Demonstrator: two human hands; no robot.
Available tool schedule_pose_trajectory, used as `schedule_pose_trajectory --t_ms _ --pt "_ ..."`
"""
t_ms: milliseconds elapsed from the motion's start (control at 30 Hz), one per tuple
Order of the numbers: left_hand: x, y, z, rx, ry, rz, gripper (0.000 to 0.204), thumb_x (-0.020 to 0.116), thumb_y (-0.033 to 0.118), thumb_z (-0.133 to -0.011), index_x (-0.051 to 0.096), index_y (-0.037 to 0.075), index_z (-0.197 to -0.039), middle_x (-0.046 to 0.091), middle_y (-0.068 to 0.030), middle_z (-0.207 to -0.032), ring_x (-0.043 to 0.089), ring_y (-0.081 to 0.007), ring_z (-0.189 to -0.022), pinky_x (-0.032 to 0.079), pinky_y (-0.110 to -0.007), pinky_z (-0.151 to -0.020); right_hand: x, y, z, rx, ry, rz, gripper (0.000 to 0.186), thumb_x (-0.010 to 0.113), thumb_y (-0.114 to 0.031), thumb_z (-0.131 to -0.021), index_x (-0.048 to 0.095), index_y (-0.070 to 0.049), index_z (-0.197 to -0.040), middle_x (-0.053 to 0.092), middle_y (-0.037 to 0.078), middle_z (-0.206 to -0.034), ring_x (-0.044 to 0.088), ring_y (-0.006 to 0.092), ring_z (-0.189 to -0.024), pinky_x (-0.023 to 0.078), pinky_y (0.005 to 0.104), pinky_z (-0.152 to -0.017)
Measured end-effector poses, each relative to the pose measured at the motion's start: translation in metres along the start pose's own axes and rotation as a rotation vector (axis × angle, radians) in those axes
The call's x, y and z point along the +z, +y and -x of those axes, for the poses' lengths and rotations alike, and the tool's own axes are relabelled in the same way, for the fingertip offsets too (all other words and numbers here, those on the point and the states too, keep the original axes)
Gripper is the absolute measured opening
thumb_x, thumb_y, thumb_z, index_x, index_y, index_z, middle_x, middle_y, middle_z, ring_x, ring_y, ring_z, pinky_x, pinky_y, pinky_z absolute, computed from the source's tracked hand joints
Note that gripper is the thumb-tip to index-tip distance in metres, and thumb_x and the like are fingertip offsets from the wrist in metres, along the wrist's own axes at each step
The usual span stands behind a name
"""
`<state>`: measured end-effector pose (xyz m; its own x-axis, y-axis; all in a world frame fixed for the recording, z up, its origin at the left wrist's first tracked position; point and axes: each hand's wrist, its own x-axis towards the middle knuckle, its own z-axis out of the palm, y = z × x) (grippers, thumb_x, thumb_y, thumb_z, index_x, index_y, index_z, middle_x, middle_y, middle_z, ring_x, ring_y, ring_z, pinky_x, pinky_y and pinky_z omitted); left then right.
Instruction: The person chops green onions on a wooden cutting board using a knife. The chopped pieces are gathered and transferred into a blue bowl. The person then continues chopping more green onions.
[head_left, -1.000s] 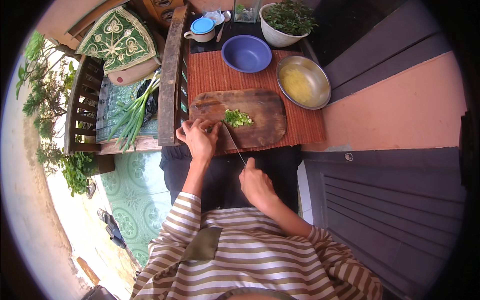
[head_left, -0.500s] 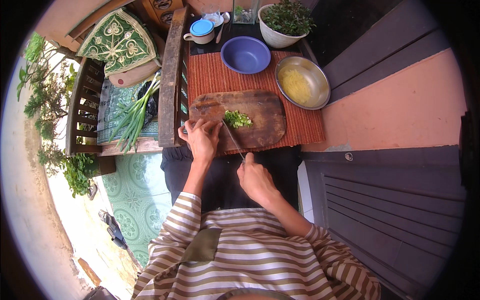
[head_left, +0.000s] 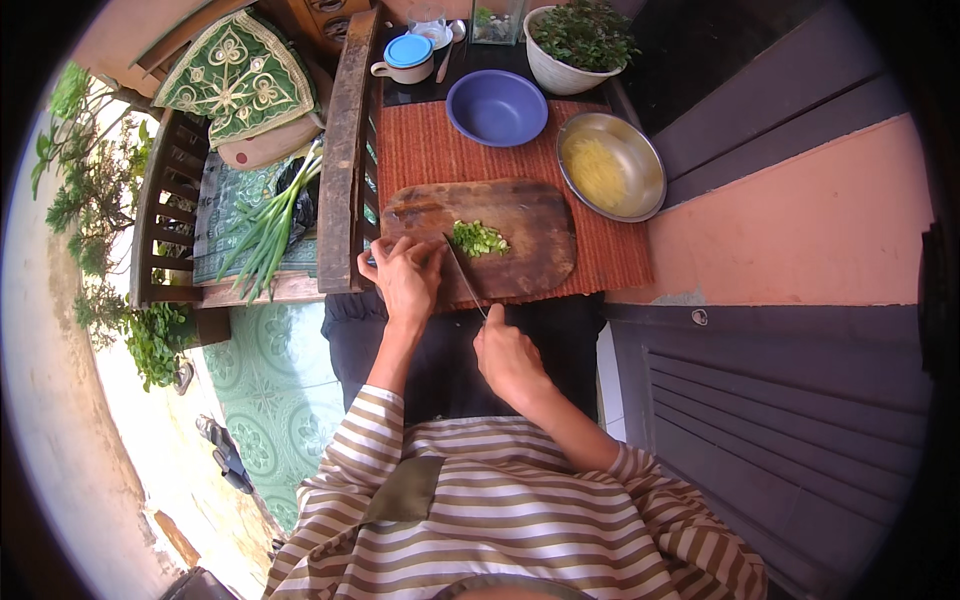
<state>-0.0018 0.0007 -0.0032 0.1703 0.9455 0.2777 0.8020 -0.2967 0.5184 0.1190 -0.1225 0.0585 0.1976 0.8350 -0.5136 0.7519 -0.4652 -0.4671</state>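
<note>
A small heap of chopped green onion [head_left: 478,238] lies on the brown wooden cutting board [head_left: 530,240], just beyond the knife [head_left: 464,276] blade. The right hand [head_left: 508,355] is closed around the knife handle; the left hand [head_left: 405,275], fingers curled, presses on the board beside the blade. Farther out, a steel bowl [head_left: 612,178] holds yellow shreds, and the blue bowl [head_left: 497,107] looks empty.

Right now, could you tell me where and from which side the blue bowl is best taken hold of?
Probably by the near rim of the blue bowl, coming from above: it stands upright and open on the red mat, with the steel bowl close on its right.
</note>
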Motion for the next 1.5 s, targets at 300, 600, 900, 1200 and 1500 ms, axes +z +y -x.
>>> schedule_pose_trajectory --t_ms 300,600,900,1200,1500 --pt "-0.001 -0.001 0.0 -0.029 0.006 -0.049 0.015 0.078 0.031 -0.082 0.081 0.02 -0.091 0.071 0.0035 -0.097 0.051 -0.0281 -0.116 0.022 -0.051 -0.106 0.008 0.001 -0.001 -0.009 0.016 -0.019 0.027 0.05 -0.019 -0.1 0.042 0.005 -0.111 0.067 0.032 -0.079 0.067 0.0515 -0.079 0.054 0.0574 -0.072" --pt "0.002 -0.002 0.006 -0.01 0.023 -0.035 0.013 0.076 0.027 -0.084 0.08 0.022 -0.094 0.068 0.004 -0.099 0.052 -0.0263 -0.112 0.023 -0.051 -0.104 -0.008 0.002 0.018 -0.001 -0.024 -0.035 0.025 0.051 -0.019 -0.1 0.04 0.002 -0.107 0.067 0.032 -0.083 0.068 0.0512 -0.083 0.056 0.0566 -0.073" --pt "-0.002 -0.002 0.005 0.032 0.019 -0.043 0.011 0.074 0.024 -0.085 0.08 0.021 -0.094 0.069 0.0043 -0.096 0.051 -0.0262 -0.112 0.022 -0.052 -0.105 -0.006 0.003 0.011 -0.042 0.056 -0.087 0.027 0.049 -0.02 -0.1 0.043 0.005 -0.108 0.067 0.033 -0.083 0.067 0.0515 -0.08 0.054 0.0576 -0.072" --pt "-0.004 -0.001 0.001 0.077 0.022 -0.029 0.01 0.074 0.019 -0.083 0.08 0.02 -0.09 0.069 0.0057 -0.092 0.051 -0.0242 -0.109 0.022 -0.054 -0.105 -0.005 -0.001 0.011 -0.021 0.016 -0.005 0.026 0.048 -0.019 -0.101 0.043 0.003 -0.112 0.068 0.032 -0.085 0.069 0.0496 -0.082 0.056 0.0559 -0.073" --pt "-0.004 -0.001 0.003 0.099 0.033 -0.022 0.009 0.075 0.016 -0.08 0.08 0.02 -0.087 0.069 0.0063 -0.091 0.052 -0.0232 -0.107 0.023 -0.053 -0.105 0.009 0.001 -0.004 0.01 0.002 0.031 0.03 0.05 -0.019 -0.1 0.044 0.008 -0.113 0.067 0.032 -0.08 0.068 0.0499 -0.08 0.055 0.0563 -0.073"
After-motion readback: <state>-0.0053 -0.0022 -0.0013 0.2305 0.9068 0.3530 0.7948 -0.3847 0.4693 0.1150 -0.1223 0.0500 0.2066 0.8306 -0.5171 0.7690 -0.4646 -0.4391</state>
